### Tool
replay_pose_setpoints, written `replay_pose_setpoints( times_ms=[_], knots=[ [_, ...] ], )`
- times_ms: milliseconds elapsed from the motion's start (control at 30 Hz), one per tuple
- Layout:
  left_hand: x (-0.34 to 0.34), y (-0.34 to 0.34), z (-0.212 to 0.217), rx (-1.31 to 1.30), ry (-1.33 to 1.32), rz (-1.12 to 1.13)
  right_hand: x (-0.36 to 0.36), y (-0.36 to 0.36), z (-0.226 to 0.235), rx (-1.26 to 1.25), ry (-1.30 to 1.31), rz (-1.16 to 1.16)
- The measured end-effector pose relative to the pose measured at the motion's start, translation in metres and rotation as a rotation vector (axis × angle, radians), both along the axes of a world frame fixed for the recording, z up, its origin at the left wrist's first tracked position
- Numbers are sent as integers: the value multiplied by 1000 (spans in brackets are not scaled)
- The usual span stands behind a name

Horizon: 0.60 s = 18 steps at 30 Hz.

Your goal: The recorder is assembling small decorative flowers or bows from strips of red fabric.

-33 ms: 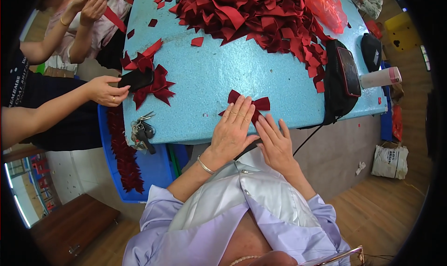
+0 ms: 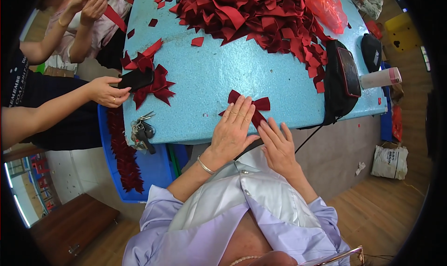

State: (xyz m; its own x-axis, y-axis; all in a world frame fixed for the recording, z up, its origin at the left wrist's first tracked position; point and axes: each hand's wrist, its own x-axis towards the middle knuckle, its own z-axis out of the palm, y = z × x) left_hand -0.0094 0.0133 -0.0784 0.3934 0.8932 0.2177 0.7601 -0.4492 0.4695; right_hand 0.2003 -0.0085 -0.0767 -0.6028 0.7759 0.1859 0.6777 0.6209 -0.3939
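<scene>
A dark red ribbon bow (image 2: 260,103) lies near the front edge of the light blue table (image 2: 219,75). My left hand (image 2: 233,128) lies flat on the bow with its fingers spread, pressing it onto the table and hiding its middle. My right hand (image 2: 278,145) rests just to the right at the table's edge. Its fingers are stretched out, and the fingertips touch the bow's lower tail. It grips nothing. Both of my sleeves are pale lilac.
A big heap of red ribbon pieces (image 2: 260,14) fills the far side of the table. At the right lie a black pouch with a phone (image 2: 342,77) and a white cylinder (image 2: 379,78). Keys (image 2: 142,128) hang at the front left. A co-worker's hand (image 2: 107,91) holds a black phone (image 2: 135,79) beside finished bows (image 2: 158,86).
</scene>
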Motion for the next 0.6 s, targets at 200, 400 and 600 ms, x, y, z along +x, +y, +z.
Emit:
replay_pose_setpoints(
  times_ms=[200,400,600],
  knots=[
    [-1,-2,4,-9,10,4,19,-8,-1,154,236,-191],
    [1,-3,1,12,-15,19,-26,31,7,176,188,-262],
    [3,-5,2,-4,-43,24,-4,22,3,48,331,-233]
  ],
)
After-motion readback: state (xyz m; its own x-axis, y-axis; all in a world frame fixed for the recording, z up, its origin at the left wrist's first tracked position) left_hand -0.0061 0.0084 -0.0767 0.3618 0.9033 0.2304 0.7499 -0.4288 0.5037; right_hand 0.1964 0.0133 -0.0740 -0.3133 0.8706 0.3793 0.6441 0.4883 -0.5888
